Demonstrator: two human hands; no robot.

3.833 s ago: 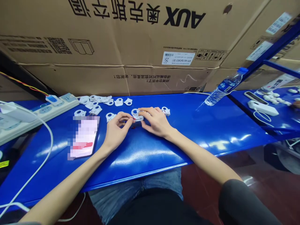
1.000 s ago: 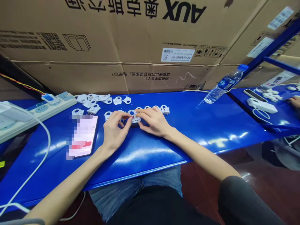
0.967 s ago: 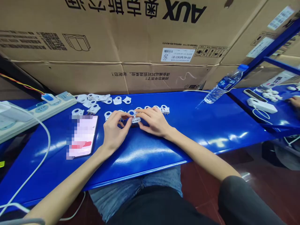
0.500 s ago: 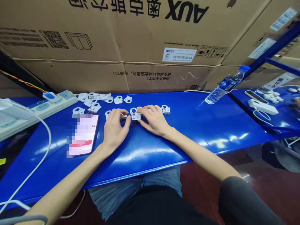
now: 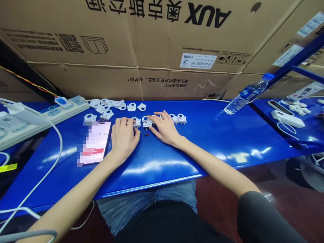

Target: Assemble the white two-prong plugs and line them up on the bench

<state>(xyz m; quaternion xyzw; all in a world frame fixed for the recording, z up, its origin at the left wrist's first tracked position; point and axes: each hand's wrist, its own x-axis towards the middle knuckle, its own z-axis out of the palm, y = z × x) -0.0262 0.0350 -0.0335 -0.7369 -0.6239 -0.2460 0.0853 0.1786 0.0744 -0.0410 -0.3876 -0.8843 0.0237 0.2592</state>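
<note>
My left hand (image 5: 124,137) rests on the blue table, its fingers curled round a white two-pin plug piece (image 5: 137,122) with a ring on top. The thumb lies near the pins. At the centre, my right hand (image 5: 165,129) has its forefinger and thumb at the right side of another white plug piece (image 5: 146,123), whose pins point toward me; its other fingers are spread. They partly cover more pieces in the row. Just in front lies a small red and black bit (image 5: 146,135). At the row's right end stands another plug piece (image 5: 182,118).
Several loose white pieces (image 5: 111,103) lie at the back left. A phone (image 5: 97,143) is left of my left hand, beside a power strip (image 5: 63,109) with cables. A water bottle (image 5: 246,94) leans at the right. Cardboard boxes (image 5: 157,40) wall off the back.
The middle plug piece sits slightly farther back, in line with the row. My left thumb has drawn back from it toward the piece on the left. The view has shifted a little.
</note>
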